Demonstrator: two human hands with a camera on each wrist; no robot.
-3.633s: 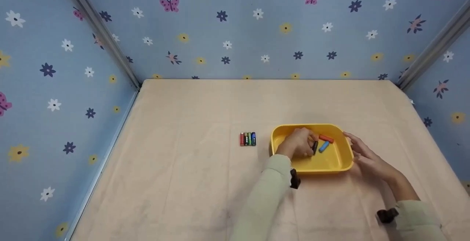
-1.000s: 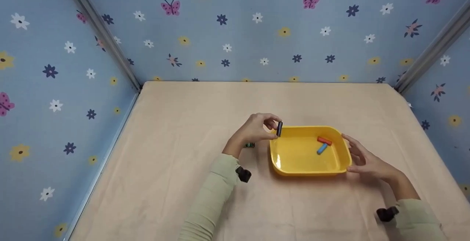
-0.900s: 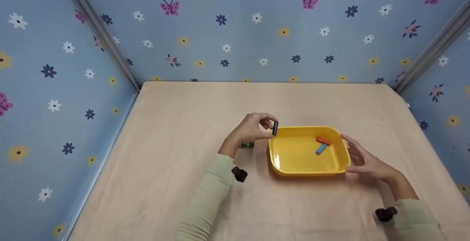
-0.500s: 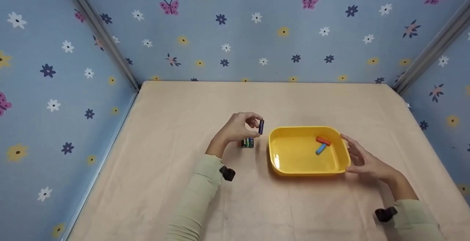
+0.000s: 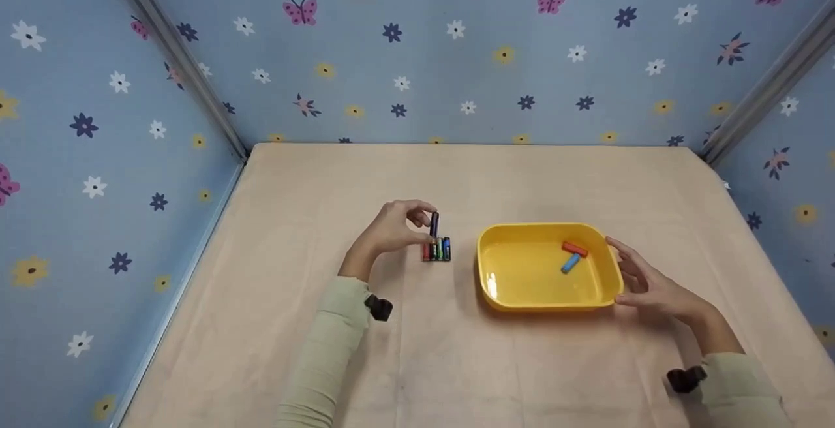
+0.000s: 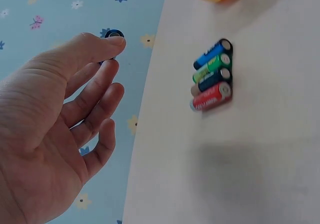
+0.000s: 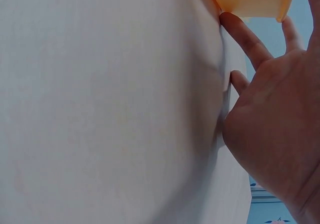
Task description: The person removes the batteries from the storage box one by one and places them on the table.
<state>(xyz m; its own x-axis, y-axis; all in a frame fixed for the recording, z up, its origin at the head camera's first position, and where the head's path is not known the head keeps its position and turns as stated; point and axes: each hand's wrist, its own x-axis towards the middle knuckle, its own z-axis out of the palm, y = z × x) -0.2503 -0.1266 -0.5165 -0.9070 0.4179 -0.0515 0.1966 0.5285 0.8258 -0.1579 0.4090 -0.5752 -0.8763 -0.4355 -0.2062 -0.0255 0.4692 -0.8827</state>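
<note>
Between thumb and fingertips my left hand (image 5: 391,227) pinches a dark battery (image 5: 434,224), held upright over the far end of a row of batteries on the table. That row has a red battery (image 6: 211,96), a black one (image 6: 212,81), a green one (image 6: 212,67) and a blue one (image 6: 213,53), side by side. My right hand (image 5: 655,290) touches the right end of the yellow tub (image 5: 548,307) with its fingers extended. In the tub lie a red battery (image 5: 574,249) and a light blue battery (image 5: 570,263), touching or nearly so.
A beige cloth (image 5: 326,193) covers the table. Blue walls (image 5: 417,49) with flowers and butterflies stand behind it and at both sides. The tub stands to the right of the battery row.
My left hand has taken the dark battery out of the tub and carried it left to the row, which shows again. The right hand has stayed at the tub.
</note>
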